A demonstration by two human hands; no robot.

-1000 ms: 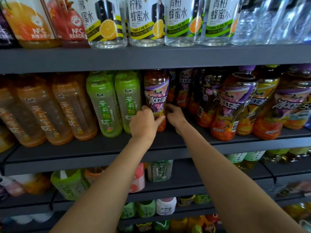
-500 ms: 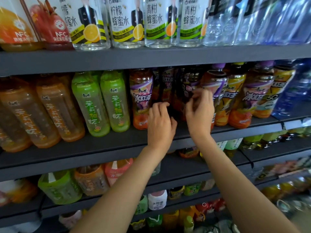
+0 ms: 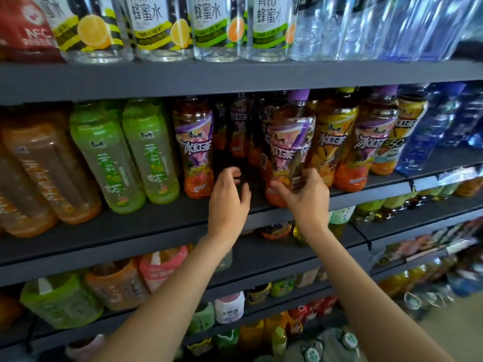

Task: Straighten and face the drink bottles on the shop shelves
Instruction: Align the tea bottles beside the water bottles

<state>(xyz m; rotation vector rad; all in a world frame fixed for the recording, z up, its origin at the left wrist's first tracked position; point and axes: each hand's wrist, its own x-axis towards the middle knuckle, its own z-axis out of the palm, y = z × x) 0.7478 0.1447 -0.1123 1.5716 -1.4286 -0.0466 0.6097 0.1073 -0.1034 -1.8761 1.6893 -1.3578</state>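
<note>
One iced tea bottle point(image 3: 286, 152) upright, label outward, gripped by right hand point(image 3: 305, 198); left hand point(image 3: 228, 197) loose

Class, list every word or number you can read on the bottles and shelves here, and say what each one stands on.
"NFC": red bottle, top shelf.
"蜂蜜水": clear lemon-label bottles, top shelf.
"茉莉柚茶": green bottles, middle shelf.
"冰红茶": iced tea bottle, and the one the right hand holds.
Small print, lower-shelf labels, price strips: too blurred.

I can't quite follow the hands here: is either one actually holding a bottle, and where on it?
The right hand grips the purple-capped iced tea bottle near its base. The left hand holds nothing, its fingers loosely curled in the gap beside it.
</note>
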